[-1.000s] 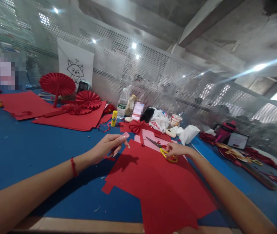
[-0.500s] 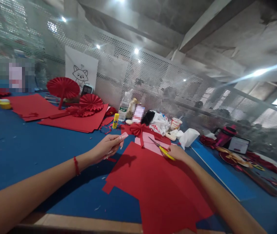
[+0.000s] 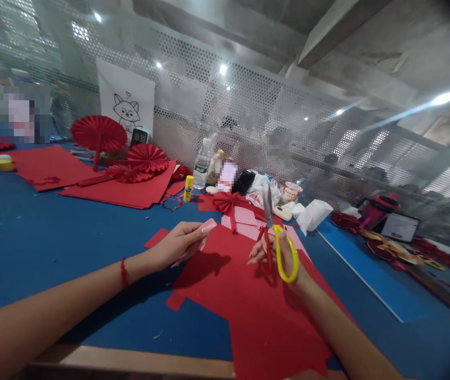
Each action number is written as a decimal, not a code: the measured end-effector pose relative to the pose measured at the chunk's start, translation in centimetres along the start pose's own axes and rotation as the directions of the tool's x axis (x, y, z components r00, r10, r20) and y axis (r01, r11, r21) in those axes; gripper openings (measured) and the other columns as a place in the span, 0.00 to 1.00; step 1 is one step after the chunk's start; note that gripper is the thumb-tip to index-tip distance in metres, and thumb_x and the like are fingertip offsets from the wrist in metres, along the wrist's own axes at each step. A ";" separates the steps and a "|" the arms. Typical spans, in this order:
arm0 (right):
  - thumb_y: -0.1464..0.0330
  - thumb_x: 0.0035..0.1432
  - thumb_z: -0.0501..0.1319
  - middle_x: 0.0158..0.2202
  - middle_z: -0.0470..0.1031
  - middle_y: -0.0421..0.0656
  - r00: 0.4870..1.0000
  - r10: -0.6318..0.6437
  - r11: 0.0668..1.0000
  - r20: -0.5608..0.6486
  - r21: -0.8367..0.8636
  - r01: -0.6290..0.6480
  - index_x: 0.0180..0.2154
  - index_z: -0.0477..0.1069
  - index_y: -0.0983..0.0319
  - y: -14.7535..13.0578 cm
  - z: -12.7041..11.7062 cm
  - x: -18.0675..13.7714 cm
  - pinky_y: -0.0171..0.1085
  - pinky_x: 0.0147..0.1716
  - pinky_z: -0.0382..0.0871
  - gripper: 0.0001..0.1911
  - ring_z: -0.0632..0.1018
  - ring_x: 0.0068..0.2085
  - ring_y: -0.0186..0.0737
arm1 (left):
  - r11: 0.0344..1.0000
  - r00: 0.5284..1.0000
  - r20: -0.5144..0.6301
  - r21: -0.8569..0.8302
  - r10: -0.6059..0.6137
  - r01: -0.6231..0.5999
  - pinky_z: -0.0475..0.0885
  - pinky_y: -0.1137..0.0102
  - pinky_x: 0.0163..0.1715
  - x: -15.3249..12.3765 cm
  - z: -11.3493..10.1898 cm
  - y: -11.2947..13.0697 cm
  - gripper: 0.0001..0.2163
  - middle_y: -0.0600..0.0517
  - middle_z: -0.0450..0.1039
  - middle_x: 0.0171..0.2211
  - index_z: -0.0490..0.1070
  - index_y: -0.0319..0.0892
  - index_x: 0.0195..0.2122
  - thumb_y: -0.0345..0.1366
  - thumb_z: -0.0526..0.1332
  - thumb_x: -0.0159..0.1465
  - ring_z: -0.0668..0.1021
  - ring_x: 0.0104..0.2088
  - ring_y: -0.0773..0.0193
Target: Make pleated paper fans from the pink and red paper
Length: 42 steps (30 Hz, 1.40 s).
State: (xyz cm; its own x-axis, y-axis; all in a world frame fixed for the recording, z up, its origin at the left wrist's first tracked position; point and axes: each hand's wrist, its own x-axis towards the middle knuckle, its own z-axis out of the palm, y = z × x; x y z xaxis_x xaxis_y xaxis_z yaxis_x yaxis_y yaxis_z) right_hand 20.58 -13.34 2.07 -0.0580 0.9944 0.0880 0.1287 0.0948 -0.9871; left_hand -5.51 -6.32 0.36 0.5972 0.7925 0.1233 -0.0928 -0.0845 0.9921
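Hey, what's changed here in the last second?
Your right hand has swung the scissors upright: their blades, which pointed away to the left, now point up. Nothing was visibly let go or picked up. Your left hand still pinches the small pink piece, and the glue stick still stands.

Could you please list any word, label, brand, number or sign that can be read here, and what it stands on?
No text reads with certainty.
Bottle: pale characters on green label, too blurred.
Small dark device: digits on its screen, too blurred.
Plastic bag: red print, too blurred.
Cup: red print, too small.
Glue stick: label too small.
Tablet: screen too blurred.
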 end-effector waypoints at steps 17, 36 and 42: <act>0.45 0.51 0.64 0.28 0.64 0.36 0.959 0.115 0.713 0.258 -0.694 0.101 0.29 0.58 0.61 -3.1 2.7 -4.0 0.31 0.26 0.54 0.27 0.61 0.28 0.32 | 0.970 0.991 0.010 0.201 0.133 -0.133 0.49 0.79 0.12 -2.4 2.4 1.3 0.21 0.59 0.54 0.14 0.62 0.40 0.24 0.49 0.52 0.69 0.57 0.14 0.75; 0.47 0.56 0.61 0.27 0.58 0.35 0.943 0.136 0.797 0.302 -0.599 0.077 0.27 0.57 0.61 -3.1 2.8 -4.4 0.30 0.24 0.52 0.26 0.59 0.27 0.30 | 0.988 0.996 0.069 0.139 0.050 -0.059 0.50 0.78 0.14 -2.6 3.1 1.4 0.20 0.58 0.56 0.14 0.63 0.40 0.24 0.48 0.53 0.68 0.58 0.16 0.73; 0.50 0.59 0.60 0.22 0.58 0.35 0.965 0.099 0.680 0.244 -0.725 0.113 0.24 0.56 0.61 -3.0 2.8 -4.4 0.33 0.24 0.47 0.25 0.58 0.25 0.30 | 0.996 0.995 0.098 0.088 0.021 -0.030 0.50 0.79 0.13 -2.7 3.2 1.0 0.19 0.59 0.55 0.15 0.64 0.40 0.25 0.47 0.53 0.69 0.57 0.16 0.74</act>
State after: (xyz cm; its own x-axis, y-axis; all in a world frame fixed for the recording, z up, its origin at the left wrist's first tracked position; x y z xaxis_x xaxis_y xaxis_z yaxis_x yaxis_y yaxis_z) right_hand 17.65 -18.18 4.25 -0.2844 0.9576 -0.0457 0.7984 0.2102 -0.5642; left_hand -4.69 -10.44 1.11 0.6706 0.7273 0.1461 -0.0406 -0.1607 0.9862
